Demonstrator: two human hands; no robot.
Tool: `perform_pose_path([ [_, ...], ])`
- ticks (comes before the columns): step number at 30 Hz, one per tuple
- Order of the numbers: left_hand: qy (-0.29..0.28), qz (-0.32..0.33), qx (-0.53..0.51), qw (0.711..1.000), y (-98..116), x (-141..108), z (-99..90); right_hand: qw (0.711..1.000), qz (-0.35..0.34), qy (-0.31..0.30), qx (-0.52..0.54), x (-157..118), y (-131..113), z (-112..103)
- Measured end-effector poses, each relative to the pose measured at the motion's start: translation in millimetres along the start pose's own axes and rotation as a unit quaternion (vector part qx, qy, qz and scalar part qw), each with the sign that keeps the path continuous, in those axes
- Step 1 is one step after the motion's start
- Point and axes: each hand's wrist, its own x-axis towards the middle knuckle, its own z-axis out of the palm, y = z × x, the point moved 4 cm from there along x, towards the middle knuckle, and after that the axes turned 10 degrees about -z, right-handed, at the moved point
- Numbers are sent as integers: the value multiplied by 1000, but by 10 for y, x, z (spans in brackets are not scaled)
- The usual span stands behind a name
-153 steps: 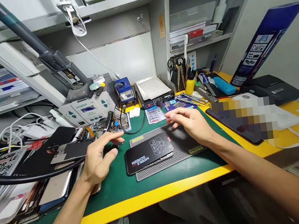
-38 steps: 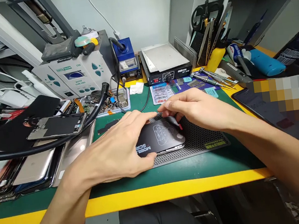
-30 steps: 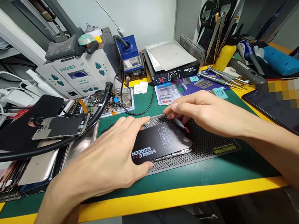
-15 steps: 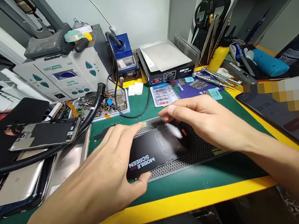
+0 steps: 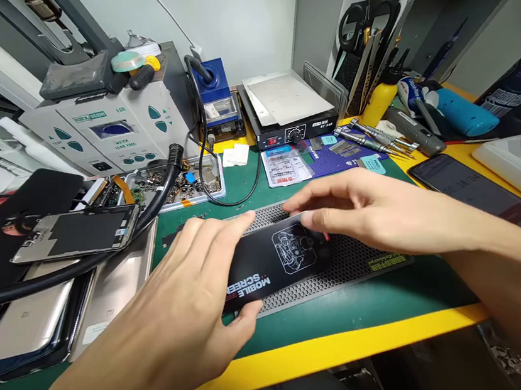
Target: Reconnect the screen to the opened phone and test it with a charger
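Observation:
A black phone screen [image 5: 269, 263] with white "MOBILE SCREEN" lettering and a line drawing lies over a dark honeycomb pad [image 5: 358, 259]. Around its left end, my left hand [image 5: 195, 285] has the thumb at the near edge and the fingers at the far edge. My right hand [image 5: 361, 208] is at the far right part of the screen, its thumb tip on the far edge and its fingers curved beyond, over the pad.
Left, stacked phones [image 5: 32, 311] and a removed display [image 5: 78, 233] sit under a thick black hose [image 5: 161, 198]. Behind are a parts tray [image 5: 194, 197], a grey soldering station [image 5: 110, 134] and a heating plate [image 5: 300, 133]. Screwdrivers [image 5: 377, 139] and a phone [image 5: 483, 193] are at right.
My right thumb has moved down onto the screen's far edge and its fingers have spread from the thumb. The glare on the screen has gone, showing the drawing. The left hand has barely moved.

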Motion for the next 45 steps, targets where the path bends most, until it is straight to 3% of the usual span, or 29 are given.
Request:
perform_pose_path([
  [2, 2, -5, 2, 1000, 24, 5, -6, 1000, 10, -26, 13, -35, 20, -21],
  [7, 22, -13, 14, 1000, 49, -26, 2, 998, 25, -23, 46, -119, 49, -57],
  [14, 55, 28, 26, 998, 76, -38, 0, 997, 28, -17, 74, -174, 122, -73],
  [24, 47, 26, 26, 998, 108, -39, -7, 998, 12, -10, 58, -186, 59, -102],
  [30, 46, 46, 16, 998, 85, -5, -24, 993, 49, 15, 102, -260, 178, -107],
  [45, 24, 36, -6, 999, 22, -4, 8, 989, 59, -19, 137, -315, 251, -67],
])
